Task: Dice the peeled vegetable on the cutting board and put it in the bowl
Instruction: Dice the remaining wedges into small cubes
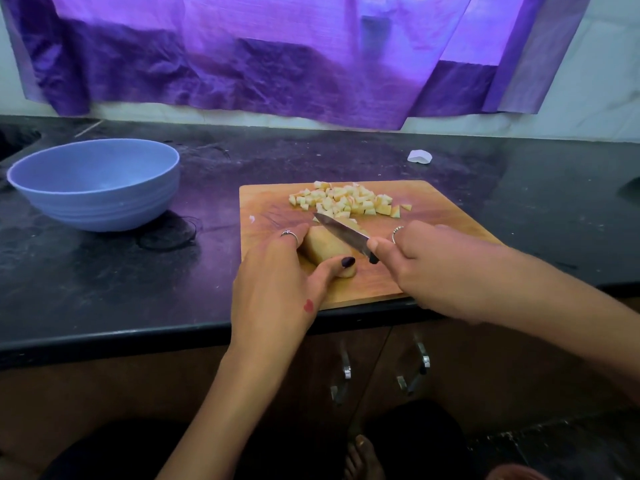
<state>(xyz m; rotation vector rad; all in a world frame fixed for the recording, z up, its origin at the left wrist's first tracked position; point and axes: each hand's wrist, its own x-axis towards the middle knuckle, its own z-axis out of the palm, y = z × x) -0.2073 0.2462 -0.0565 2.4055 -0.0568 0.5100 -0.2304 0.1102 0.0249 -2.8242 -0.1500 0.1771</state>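
My left hand pins the pale peeled vegetable chunk on the wooden cutting board, thumb near the steel knife gripped by my right hand; a slip could nick it, scattering the diced pile short of the empty blue bowl

Knife handle hidden — inside the right hand's fingers.

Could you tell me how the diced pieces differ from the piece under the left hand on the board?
The diced pieces are many small cubes; the uncut piece is one large rounded chunk. The diced pieces lie loose in a heap at the far side of the board, untouched; the uncut piece sits nearer, held by the left hand, with the knife in the right hand over it. Both are pale yellow and on the board, not in the bowl.
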